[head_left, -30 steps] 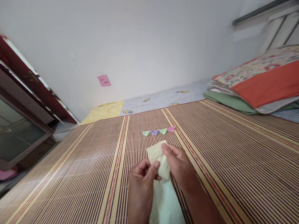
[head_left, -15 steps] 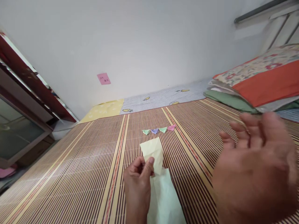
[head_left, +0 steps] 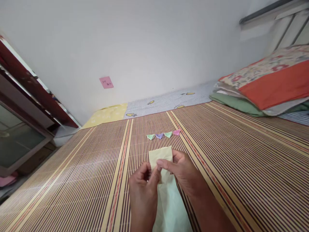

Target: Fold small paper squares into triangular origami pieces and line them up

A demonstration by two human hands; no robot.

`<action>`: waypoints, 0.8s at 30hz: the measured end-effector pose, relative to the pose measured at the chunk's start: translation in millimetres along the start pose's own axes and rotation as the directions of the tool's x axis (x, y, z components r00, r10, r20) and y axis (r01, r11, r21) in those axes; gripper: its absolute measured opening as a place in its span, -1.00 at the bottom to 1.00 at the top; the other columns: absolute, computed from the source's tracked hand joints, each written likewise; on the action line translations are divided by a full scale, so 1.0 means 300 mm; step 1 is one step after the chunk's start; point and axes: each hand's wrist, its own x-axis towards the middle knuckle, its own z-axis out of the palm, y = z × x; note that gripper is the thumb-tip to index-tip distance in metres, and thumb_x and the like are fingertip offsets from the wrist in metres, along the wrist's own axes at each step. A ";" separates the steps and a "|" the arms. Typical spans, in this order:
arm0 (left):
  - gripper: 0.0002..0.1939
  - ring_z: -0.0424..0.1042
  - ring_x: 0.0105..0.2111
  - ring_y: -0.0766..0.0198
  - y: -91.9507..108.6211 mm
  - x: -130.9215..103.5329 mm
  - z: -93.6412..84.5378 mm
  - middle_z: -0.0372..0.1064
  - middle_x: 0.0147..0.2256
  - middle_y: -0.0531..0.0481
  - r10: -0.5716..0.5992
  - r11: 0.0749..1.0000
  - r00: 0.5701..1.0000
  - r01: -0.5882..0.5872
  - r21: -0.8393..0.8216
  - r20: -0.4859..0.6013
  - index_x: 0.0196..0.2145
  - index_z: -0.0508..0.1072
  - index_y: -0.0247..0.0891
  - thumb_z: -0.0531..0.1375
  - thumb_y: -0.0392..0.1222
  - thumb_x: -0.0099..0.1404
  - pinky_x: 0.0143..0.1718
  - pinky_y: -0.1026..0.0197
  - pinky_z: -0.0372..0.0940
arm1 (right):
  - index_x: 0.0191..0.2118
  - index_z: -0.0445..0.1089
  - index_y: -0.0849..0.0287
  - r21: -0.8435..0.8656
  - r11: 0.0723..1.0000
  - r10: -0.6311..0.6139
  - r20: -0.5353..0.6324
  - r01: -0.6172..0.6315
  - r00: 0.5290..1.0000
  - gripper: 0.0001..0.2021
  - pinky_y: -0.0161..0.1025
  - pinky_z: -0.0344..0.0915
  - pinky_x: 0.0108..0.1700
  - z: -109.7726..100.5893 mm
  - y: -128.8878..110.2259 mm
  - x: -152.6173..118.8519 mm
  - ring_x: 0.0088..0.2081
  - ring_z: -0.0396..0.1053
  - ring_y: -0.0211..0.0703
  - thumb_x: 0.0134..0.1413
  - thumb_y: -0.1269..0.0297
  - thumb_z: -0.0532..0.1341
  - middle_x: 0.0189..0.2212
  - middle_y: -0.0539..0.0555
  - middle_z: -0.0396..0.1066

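A small pale yellow paper (head_left: 160, 154) is held upright between both hands. My left hand (head_left: 145, 190) pinches its lower left part between thumb and fingers. My right hand (head_left: 183, 169) grips it from the right, thumb on its front face and fingers behind it; the two thumbs meet near its middle. Below the yellow paper lies a larger pale green sheet (head_left: 172, 203) with a crease, partly hidden by my left hand. Beyond the paper, several small folded triangles, green, purple (head_left: 159, 136) and pink (head_left: 177, 132), form a row on the striped mat (head_left: 96, 180).
A pink note (head_left: 106, 82) is stuck on the white wall. Folded bedding with an orange and floral cover (head_left: 272, 83) lies at the back right. Yellow cloth (head_left: 108, 113) and checked cloth run along the wall. A glass-fronted cabinet (head_left: 19, 138) stands at the left.
My right hand has come in from the far right, where it was raised and open, and has taken hold of the yellow paper. The paper is now straighter and faces me more squarely.
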 end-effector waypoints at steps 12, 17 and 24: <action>-0.59 0.26 -0.54 0.32 0.017 0.002 -0.011 0.24 -0.60 0.10 0.043 0.999 0.994 -0.043 -0.001 0.097 -0.57 0.36 -0.23 0.27 0.07 0.30 -0.48 0.31 0.20 | -0.44 0.45 0.22 -0.042 0.997 -0.061 -0.015 0.061 0.998 -0.56 -0.38 0.13 -0.54 -0.020 0.016 0.011 -0.59 0.17 -0.34 0.17 -0.12 0.29 -0.63 -0.08 0.25; -0.57 0.26 -0.56 0.32 0.009 -0.002 -0.021 0.26 -0.61 0.10 0.123 0.978 0.991 -0.113 0.176 -0.051 -0.59 0.34 -0.22 0.24 0.07 0.33 -0.51 0.30 0.17 | -0.23 0.52 0.19 0.002 0.997 -0.073 0.112 0.073 0.991 -0.71 -0.36 0.30 -0.39 -0.003 -0.005 0.008 -0.45 0.38 -0.27 0.05 0.08 0.44 -0.44 -0.01 0.48; -0.57 0.29 -0.57 0.31 -0.006 -0.003 -0.029 0.30 -0.61 0.09 0.135 0.970 0.986 -0.112 0.217 -0.094 -0.59 0.36 -0.21 0.23 0.08 0.33 -0.51 0.30 0.18 | -0.25 0.53 0.20 -0.147 0.974 -0.161 0.089 0.173 0.983 -0.81 -0.32 0.34 -0.34 0.001 0.011 0.013 -0.37 0.42 -0.20 0.14 0.17 0.36 -0.45 -0.01 0.46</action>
